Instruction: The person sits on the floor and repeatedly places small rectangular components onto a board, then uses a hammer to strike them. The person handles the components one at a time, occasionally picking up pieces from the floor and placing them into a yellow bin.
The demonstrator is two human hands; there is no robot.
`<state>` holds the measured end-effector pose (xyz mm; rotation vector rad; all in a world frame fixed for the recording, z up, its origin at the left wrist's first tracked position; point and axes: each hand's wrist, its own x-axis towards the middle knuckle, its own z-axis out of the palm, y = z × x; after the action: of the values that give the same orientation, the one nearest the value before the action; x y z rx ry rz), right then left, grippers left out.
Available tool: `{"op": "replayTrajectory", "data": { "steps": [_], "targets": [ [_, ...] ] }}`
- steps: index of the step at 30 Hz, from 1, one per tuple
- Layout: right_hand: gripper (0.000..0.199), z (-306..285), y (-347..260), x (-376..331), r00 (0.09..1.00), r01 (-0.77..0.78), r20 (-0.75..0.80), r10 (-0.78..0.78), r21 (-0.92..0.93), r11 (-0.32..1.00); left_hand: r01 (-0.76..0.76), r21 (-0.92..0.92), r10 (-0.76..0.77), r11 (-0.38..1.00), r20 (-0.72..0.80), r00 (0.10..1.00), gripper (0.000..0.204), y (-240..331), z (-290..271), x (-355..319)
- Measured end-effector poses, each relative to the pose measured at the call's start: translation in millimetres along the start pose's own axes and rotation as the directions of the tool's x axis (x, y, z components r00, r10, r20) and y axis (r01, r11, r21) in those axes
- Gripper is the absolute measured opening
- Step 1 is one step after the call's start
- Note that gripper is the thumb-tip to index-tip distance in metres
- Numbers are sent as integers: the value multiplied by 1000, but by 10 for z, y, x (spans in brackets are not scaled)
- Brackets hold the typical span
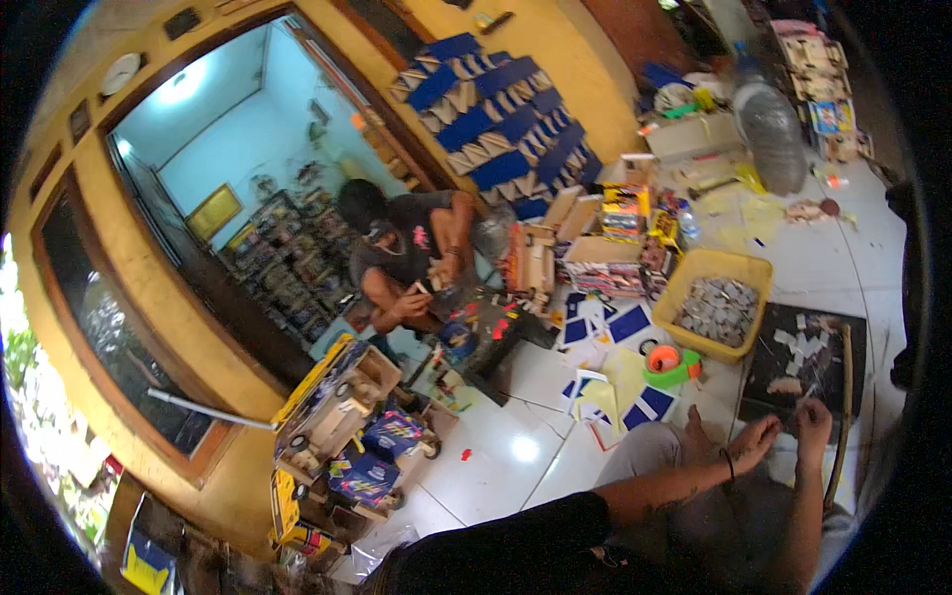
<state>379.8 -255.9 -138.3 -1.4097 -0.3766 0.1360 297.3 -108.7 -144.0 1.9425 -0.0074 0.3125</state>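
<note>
Black board [762, 372] lies flat on the white tile floor [540, 448], out to your right, with small pale pieces [799, 345] scattered over its middle and a slim stick [846, 382] along its right side. Both your hands are at its near edge, side by side with a narrow gap between them. Left hand [756, 443], dark band [731, 462] at the wrist: fingers bent inward. Right hand [813, 420]: fingers curled, its forearm rising from the lower edge of view. Whether either of your hands pinches anything, you cannot tell at this size and blur. Just beyond the board, to its left, sits a yellow basin [700, 343] with a heap of small grey pieces [721, 309] inside. Left of that, near your knee, a green tape dispenser [684, 374] carries an orange roll [662, 363]; loose blue-and-white sheets [629, 323] lie about it. Farther off, across the floor to your left, a co-worker [402, 233] sits bent forward, both hands raised before the chest. Wooden toy trucks [362, 377] stand near that person, and blue panels [516, 129] are ranged against the yellow wall.
</note>
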Motion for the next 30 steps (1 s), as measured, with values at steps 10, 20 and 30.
{"op": "replayTrajectory", "data": {
  "steps": [10,20,30],
  "targets": [
    [15,-89,-16,169,968,119,-213,-136,-89,989,165,-59,-154,984,158,975,22,-393,303,30],
    [13,-162,-205,217,952,102,-276,-131,-116,988,-24,-68,22,997,-35,999,51,124,-58,515],
    [7,124,-906,45,966,84,-207,-155,-315,945,-325,248,391,912,-291,873,18,282,-356,812]
  ]
}}
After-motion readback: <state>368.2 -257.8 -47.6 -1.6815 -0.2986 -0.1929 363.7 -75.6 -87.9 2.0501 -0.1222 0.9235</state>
